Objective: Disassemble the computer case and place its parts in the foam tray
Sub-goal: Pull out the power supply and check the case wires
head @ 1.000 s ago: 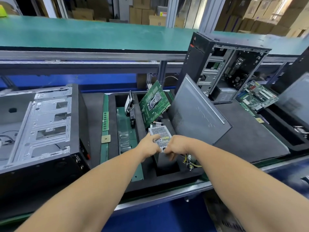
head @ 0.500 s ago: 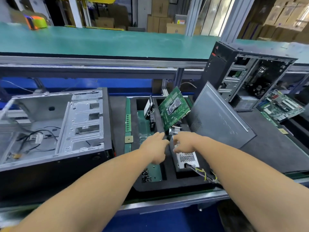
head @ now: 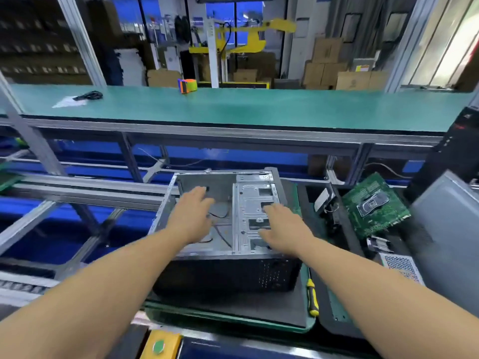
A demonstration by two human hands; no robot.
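The open computer case point(head: 228, 273) lies on its side in front of me, its bare metal inside facing up. My left hand point(head: 193, 216) hovers over the case's dark left half with fingers spread. Over the silver drive bracket on the right half is my right hand point(head: 283, 229), fingers straight, holding nothing. To the right, the black foam tray point(head: 347, 257) holds a green motherboard point(head: 375, 206) leaning upright, a perforated power supply point(head: 400, 265) and a grey side panel point(head: 445, 229).
A yellow-handled screwdriver point(head: 312, 296) lies on the mat between case and tray. A raised green workbench point(head: 233, 107) with a tape dispenser point(head: 187, 86) runs behind. Another black tower point(head: 456, 141) stands far right. Open conveyor rails lie left.
Both hands have left the power supply, which now sits in the foam tray, and moved left over the open case. My view has swung left and up.
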